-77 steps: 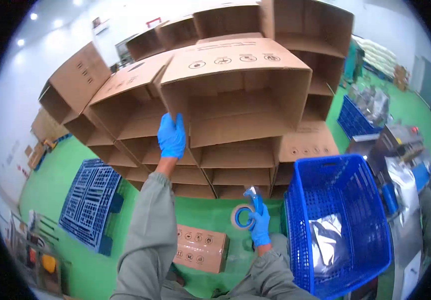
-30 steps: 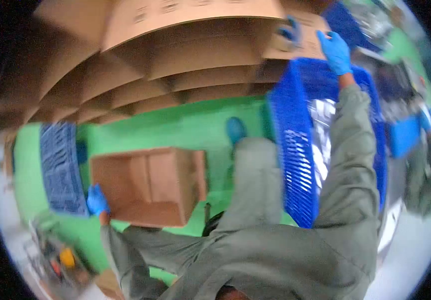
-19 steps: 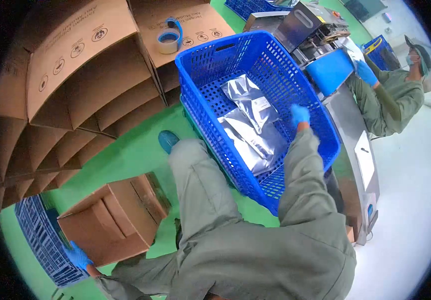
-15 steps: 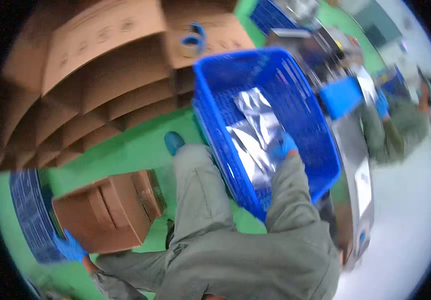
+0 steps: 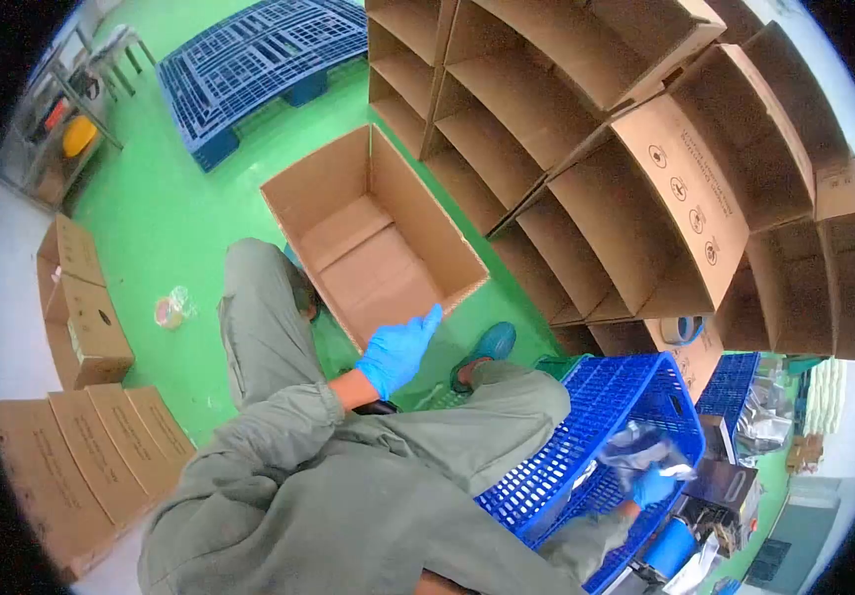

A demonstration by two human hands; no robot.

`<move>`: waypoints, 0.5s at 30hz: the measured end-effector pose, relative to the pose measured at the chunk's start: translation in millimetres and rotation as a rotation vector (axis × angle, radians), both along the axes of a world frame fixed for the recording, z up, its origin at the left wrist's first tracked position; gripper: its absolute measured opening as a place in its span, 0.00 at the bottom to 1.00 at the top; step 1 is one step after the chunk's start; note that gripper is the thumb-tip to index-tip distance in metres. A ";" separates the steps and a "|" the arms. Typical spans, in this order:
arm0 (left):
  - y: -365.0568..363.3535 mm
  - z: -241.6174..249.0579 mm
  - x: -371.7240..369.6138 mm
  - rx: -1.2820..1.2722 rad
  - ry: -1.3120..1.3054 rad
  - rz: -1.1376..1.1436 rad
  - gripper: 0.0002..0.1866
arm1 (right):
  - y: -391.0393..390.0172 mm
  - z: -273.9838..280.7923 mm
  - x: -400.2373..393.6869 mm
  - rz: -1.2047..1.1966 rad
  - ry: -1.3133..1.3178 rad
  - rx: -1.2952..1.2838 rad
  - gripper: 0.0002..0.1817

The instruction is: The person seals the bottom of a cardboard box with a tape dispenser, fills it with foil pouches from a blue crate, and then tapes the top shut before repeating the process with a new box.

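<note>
My left hand [image 5: 398, 352], in a blue glove, grips the near rim of an open cardboard box [image 5: 383, 248]. The box sits on the green floor between my legs, tilted in view, and its inside shows bare cardboard. At lower right, my right hand [image 5: 653, 484], also gloved, is closed on a shiny silver foil pouch [image 5: 640, 451]. It holds the pouch at the top of a blue plastic crate [image 5: 546, 466]. Part of the crate is hidden behind my sleeve and leg, and the pouch is blurred.
Stacked open cardboard boxes [image 5: 645, 208] form a wall at right, with a tape roll [image 5: 682, 329] on one flap. A blue pallet [image 5: 264, 64] lies at the back. Closed cartons [image 5: 90, 456] stand at left, near clear tape [image 5: 171, 309] on the floor. Machinery [image 5: 720, 491] stands beyond the crate.
My view has swung left towards the cardboard box. My right hand, earlier down on the foil pouches in the crate, now holds one higher up. My left hand remains at the box rim.
</note>
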State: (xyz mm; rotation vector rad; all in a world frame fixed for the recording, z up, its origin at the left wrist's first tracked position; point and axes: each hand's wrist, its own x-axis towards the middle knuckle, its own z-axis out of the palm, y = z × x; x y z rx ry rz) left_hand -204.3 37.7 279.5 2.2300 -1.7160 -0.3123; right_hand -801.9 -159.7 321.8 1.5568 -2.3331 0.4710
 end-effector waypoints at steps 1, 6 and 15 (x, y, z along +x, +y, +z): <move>-0.9 0.0 1.9 -0.008 0.002 -0.009 0.36 | 11.5 43.2 27.5 0.084 -0.009 -0.129 0.28; 2.7 6.8 -9.1 -0.030 0.072 -0.097 0.37 | 70.6 211.9 195.5 0.423 -0.285 -0.408 0.29; 2.9 1.9 -25.3 -0.040 0.032 -0.111 0.38 | 60.9 218.5 511.7 1.360 -0.597 -0.010 0.18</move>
